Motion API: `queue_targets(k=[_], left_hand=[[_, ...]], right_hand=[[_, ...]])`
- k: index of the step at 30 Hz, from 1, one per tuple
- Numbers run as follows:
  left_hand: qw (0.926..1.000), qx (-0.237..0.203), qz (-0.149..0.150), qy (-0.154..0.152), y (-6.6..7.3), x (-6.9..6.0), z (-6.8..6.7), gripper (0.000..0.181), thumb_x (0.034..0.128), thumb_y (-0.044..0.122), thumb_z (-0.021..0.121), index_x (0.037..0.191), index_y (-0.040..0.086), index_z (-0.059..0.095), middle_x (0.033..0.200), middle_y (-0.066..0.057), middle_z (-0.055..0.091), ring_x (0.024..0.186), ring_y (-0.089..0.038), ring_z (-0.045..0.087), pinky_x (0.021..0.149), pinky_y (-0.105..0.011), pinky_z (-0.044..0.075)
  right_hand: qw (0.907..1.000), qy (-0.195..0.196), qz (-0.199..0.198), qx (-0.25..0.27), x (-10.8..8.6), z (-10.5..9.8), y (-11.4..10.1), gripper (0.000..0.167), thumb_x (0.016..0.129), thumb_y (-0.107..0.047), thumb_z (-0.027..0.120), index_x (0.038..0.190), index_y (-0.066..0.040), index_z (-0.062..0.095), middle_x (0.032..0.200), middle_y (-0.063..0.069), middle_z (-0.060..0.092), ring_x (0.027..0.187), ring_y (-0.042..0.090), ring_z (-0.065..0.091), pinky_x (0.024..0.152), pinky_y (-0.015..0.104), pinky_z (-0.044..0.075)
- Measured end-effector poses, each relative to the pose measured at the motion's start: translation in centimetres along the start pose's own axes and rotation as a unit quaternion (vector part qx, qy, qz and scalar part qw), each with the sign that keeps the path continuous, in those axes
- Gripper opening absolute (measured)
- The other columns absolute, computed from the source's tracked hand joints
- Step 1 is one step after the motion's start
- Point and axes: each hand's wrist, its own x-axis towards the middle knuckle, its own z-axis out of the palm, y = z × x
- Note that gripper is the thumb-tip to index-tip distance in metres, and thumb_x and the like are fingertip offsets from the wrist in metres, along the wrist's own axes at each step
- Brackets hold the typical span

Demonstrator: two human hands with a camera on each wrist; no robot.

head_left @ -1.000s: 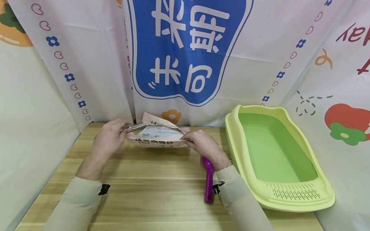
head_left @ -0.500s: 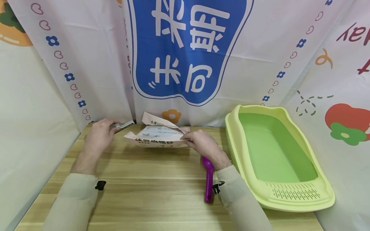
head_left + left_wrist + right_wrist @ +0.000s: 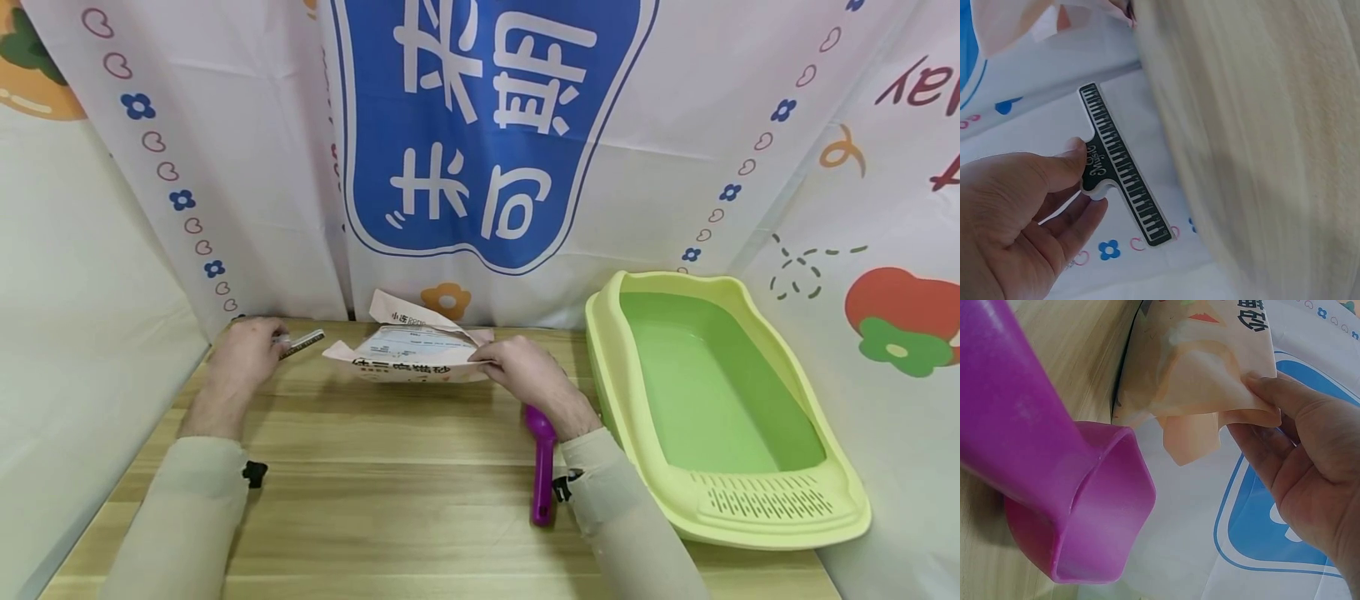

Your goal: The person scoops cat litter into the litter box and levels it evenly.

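One white cloth backdrop (image 3: 255,125), printed with flowers, hearts and a big blue panel of white characters, fills the upper half of the head view. Below it, a wood-grain bench (image 3: 375,483) spreads across the lower part of the frame. At the right stands a yellow-green plastic tray (image 3: 780,531) with a slotted ledge at its lower end. Near the middle sits a pale pink bag (image 3: 408,372), its mouth gaping to show a whitish, blue-printed inside, dark characters along its lower side. At the bag's right end, the right hand (image 3: 528,375) pinches the edge between thumb and fingers. The left hand (image 3: 243,354) is at centre left, clear of the bag, thumb and fingertips in a pinch. A purple scoop (image 3: 543,479) lies below the right hand, handle toward the bottom of the frame, its upper end partly hidden by the wrist. Smallest is the black-and-white clip (image 3: 303,342) in the left hand's grip, its long bar patterned with piano keys, near the bag but not touching it.
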Motion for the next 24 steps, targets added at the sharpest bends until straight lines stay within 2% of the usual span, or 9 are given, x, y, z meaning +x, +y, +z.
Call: queue_targets(k=[9,12,13,16,19,20,24], left_hand=[[0.9974,0.021,-0.026,-0.063,-1.5,0.1,0.1,0.027,0.11,0.01,0.078,0.13,-0.008,0.076,0.131,-0.04,0.077,0.123,-0.065,0.072,0.105,-0.077,0.057],[0.9967,0.024,-0.025,-0.073,-2.0,0.2,0.3,0.026,0.1081,0.01,0.08,0.128,-0.006,0.078,0.13,-0.039,0.078,0.123,-0.064,0.073,0.106,-0.077,0.057],[0.9972,0.032,-0.027,-0.063,-2.4,0.3,0.8,0.024,0.1059,0.011,0.083,0.125,-0.004,0.08,0.126,-0.036,0.081,0.119,-0.061,0.075,0.106,-0.076,0.058],[0.9971,0.032,-0.021,-0.065,-2.8,0.4,1.1,0.023,0.1033,0.011,0.086,0.121,-0.003,0.081,0.121,-0.034,0.082,0.114,-0.058,0.076,0.104,-0.073,0.059],[0.997,0.037,-0.018,-0.066,-2.6,0.1,0.9,0.024,0.103,0.009,0.085,0.121,-0.005,0.08,0.118,-0.034,0.082,0.11,-0.056,0.076,0.1,-0.072,0.06],[0.9962,0.03,-0.016,-0.081,-2.4,-0.1,0.5,0.025,0.1045,0.008,0.084,0.123,-0.008,0.079,0.12,-0.037,0.081,0.112,-0.058,0.076,0.099,-0.071,0.06],[0.9945,0.026,-0.026,-0.098,-2.1,-0.3,0.3,0.023,0.1057,0.006,0.082,0.122,-0.01,0.077,0.116,-0.036,0.08,0.105,-0.053,0.075,0.092,-0.069,0.059]], right_hand=[[1.0,-0.001,-0.003,-0.002,0.1,0.1,0.2,0.018,0.112,-0.018,0.081,0.126,-0.015,0.091,0.123,0.005,0.092,0.111,0.026,0.09,0.097,0.043,0.072],[1.0,-0.002,-0.001,-0.003,0.0,0.1,0.2,0.018,0.112,-0.018,0.081,0.126,-0.015,0.091,0.123,0.005,0.092,0.11,0.026,0.09,0.096,0.043,0.072],[1.0,-0.003,0.0,-0.003,0.0,0.1,0.2,0.018,0.112,-0.018,0.081,0.126,-0.015,0.091,0.123,0.005,0.092,0.11,0.026,0.09,0.096,0.043,0.072],[1.0,-0.005,0.002,-0.001,0.0,0.1,0.2,0.018,0.112,-0.018,0.081,0.126,-0.016,0.091,0.123,0.005,0.092,0.11,0.026,0.089,0.096,0.043,0.072],[1.0,-0.006,0.004,0.001,0.1,0.1,0.1,0.017,0.112,-0.019,0.081,0.126,-0.016,0.091,0.122,0.004,0.092,0.109,0.025,0.089,0.095,0.043,0.072],[1.0,-0.007,0.004,0.001,0.1,0.1,0.2,0.017,0.112,-0.019,0.081,0.126,-0.016,0.091,0.122,0.004,0.092,0.109,0.025,0.089,0.095,0.043,0.072],[1.0,-0.007,0.005,-0.001,0.1,0.1,0.2,0.017,0.112,-0.019,0.081,0.125,-0.017,0.091,0.122,0.004,0.092,0.109,0.025,0.089,0.095,0.043,0.072]])
